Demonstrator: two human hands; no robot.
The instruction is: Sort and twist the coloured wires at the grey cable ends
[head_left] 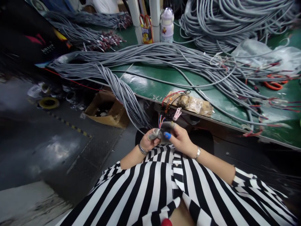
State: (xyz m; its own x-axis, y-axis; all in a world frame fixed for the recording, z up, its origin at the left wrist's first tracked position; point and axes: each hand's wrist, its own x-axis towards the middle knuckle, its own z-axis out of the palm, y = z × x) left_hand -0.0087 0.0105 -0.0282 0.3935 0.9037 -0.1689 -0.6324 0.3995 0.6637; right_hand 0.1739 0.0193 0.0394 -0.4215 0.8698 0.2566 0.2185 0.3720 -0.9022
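My left hand (pixel 150 140) is closed on the end of a grey cable (pixel 140 131), low in front of my striped shirt. Thin coloured wires (pixel 160 121) fan upward out of that end: red, blue, orange and others. Grey coverings sit on the left fingertips. Beside it is my right hand (pixel 182 139), its thumb capped in blue and its index finger in grey. That index finger and thumb are apart, close to the cable end, and their tips are slightly blurred. Just beyond the hands, a pink clip-like piece (pixel 177 114) hangs at the table edge.
Long bundles of grey cable (pixel 122 58) cross the green table (pixel 150 77), one spilling over its edge. Taped cardboard (pixel 197 105) lies at the front edge. Orange-handled scissors (pixel 274 85), a bottle (pixel 167 26) and coiled cable (pixel 211 18) are farther off. A cardboard box (pixel 113 121) stands below.
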